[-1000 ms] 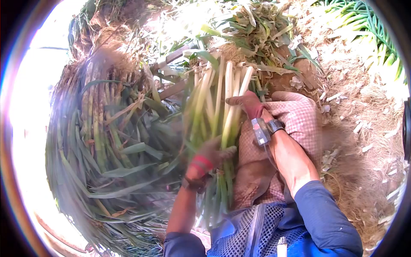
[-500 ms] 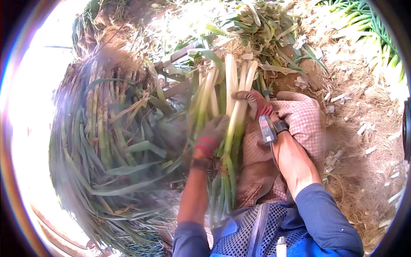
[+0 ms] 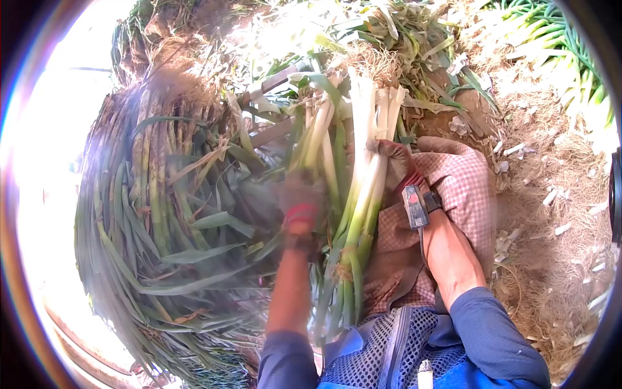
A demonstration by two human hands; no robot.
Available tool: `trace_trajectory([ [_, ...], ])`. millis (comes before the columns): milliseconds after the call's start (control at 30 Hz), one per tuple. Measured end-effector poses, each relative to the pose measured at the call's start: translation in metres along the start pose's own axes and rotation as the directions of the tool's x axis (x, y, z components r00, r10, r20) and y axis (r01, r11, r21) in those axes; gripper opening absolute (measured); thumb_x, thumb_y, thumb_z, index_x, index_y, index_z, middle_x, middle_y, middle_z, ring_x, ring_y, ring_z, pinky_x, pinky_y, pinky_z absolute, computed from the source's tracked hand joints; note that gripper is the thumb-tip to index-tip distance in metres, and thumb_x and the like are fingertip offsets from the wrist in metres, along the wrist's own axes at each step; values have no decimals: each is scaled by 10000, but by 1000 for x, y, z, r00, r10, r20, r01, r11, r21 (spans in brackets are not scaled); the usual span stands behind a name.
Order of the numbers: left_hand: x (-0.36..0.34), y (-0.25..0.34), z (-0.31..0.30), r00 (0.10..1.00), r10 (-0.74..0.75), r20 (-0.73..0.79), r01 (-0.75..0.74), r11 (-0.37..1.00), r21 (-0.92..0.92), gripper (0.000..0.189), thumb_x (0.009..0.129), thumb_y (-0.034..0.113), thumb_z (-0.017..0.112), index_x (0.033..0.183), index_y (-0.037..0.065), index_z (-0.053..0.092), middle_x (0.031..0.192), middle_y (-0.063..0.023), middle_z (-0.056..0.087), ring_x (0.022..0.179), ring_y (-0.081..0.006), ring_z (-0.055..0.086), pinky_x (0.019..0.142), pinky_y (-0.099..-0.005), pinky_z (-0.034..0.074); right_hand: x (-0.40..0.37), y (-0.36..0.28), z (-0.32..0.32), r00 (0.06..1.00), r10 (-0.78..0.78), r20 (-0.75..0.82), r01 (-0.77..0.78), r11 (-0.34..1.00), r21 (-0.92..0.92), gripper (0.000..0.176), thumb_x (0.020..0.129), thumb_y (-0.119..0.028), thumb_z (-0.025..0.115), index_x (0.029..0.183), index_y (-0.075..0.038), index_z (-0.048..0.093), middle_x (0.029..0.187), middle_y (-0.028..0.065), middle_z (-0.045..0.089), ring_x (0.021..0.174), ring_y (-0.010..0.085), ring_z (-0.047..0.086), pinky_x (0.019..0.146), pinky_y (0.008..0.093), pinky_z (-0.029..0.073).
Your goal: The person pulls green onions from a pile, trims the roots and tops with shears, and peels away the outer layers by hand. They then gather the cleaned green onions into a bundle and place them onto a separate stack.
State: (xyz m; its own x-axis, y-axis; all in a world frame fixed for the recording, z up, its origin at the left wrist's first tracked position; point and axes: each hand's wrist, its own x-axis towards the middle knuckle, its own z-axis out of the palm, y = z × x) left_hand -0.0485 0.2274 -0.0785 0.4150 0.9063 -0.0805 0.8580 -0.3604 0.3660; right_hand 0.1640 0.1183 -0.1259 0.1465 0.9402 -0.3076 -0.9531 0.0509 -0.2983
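Note:
A bundle of cleaned green onions [image 3: 355, 188] with white stalks and green leaves lies along my lap, root ends pointing away from me. My left hand [image 3: 299, 206], in a grey glove with a red cuff, grips the bundle's left side about mid-stalk. My right hand [image 3: 395, 165], in a dark red glove, wraps the white stalks on the right side. A small device [image 3: 414, 204] is strapped to my right wrist. A checked cloth [image 3: 453, 188] covers my knee under the right hand.
A big heap of uncleaned onions [image 3: 162, 214] with dirty stalks fills the left. Trimmed leaves and peelings [image 3: 389, 32] pile up ahead. Dry straw-covered ground [image 3: 551, 214] lies to the right, with more green onions [image 3: 557, 39] at the top right.
Both hands slid farther up the bundle, away from me, and the white ends pushed forward. The left hand climbed from the green leaves to mid-stalk.

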Motion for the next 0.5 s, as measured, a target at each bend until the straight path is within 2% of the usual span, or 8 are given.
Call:
trace_trajectory([
  [67, 1, 8, -4, 997, -54, -55, 60, 991, 122, 487, 795, 291, 918, 1181, 47, 748, 1138, -167, 765, 1064, -362, 727, 942, -445, 566, 1, 0, 1, 1000, 26, -3, -26, 1000, -5, 432, 896, -229, 794, 1196, 69, 705, 997, 133, 756, 860, 240, 738, 823, 386, 624],
  [200, 8, -12, -2, 994, -104, -41, 108, 988, 113, 497, 822, 334, 899, 1207, 61, 741, 1141, -177, 770, 1056, -376, 728, 938, -461, 563, 5, 3, -9, 1000, 5, -17, -5, 1000, -27, 371, 906, -207, 777, 1171, 45, 715, 999, 126, 756, 858, 232, 735, 830, 378, 624],
  [267, 10, -26, -3, 987, -132, 88, 122, 986, 115, 467, 853, 376, 874, 1190, 75, 759, 1087, -185, 783, 1019, -367, 745, 901, -456, 564, 6, 6, -13, 1000, 6, 0, -6, 1000, 8, 346, 906, -200, 766, 1153, 37, 717, 1003, 127, 756, 862, 230, 734, 834, 371, 623],
  [300, 8, -26, -9, 988, -131, 86, 120, 986, 117, 467, 853, 376, 874, 1190, 75, 759, 1087, -185, 783, 1019, -367, 745, 901, -456, 564, 7, 5, -12, 1000, 6, 13, -6, 999, 40, 322, 906, -194, 756, 1135, 30, 719, 1006, 128, 757, 865, 229, 733, 839, 364, 621],
  [367, 3, -24, -21, 957, -230, 174, 251, 961, -112, 437, 885, 406, 853, 1140, 60, 777, 1022, -168, 801, 927, -289, 765, 826, -409, 570, 7, 4, -11, 1000, 27, 9, -27, 999, 31, 319, 902, -197, 750, 1127, 28, 718, 1011, 133, 757, 873, 232, 732, 848, 368, 621],
  [400, 4, -43, -21, 957, -231, 178, 252, 962, -108, 437, 885, 406, 853, 1140, 60, 777, 1022, -168, 801, 927, -289, 765, 826, -409, 570, 6, 5, -11, 999, 54, 1, -54, 998, 22, 317, 898, -199, 743, 1119, 26, 718, 1015, 138, 757, 881, 236, 731, 858, 372, 620],
  [433, 10, -74, -18, 993, -112, -20, 108, 984, -144, 408, 891, 404, 851, 1078, 49, 779, 951, -139, 795, 848, -239, 743, 766, -381, 557, 7, 4, -12, 998, 55, 0, -55, 998, 24, 317, 898, -199, 743, 1119, 26, 718, 1015, 138, 757, 881, 236, 731, 858, 372, 620],
  [500, 13, -91, -30, 976, 1, -217, -34, 988, -150, 388, 897, 401, 849, 1017, 38, 782, 880, -109, 788, 768, -190, 721, 706, -352, 545, 6, 6, -14, 989, 97, 109, -108, 989, 100, 348, 884, -219, 751, 1126, 29, 712, 1055, 153, 753, 895, 255, 730, 876, 411, 623],
])
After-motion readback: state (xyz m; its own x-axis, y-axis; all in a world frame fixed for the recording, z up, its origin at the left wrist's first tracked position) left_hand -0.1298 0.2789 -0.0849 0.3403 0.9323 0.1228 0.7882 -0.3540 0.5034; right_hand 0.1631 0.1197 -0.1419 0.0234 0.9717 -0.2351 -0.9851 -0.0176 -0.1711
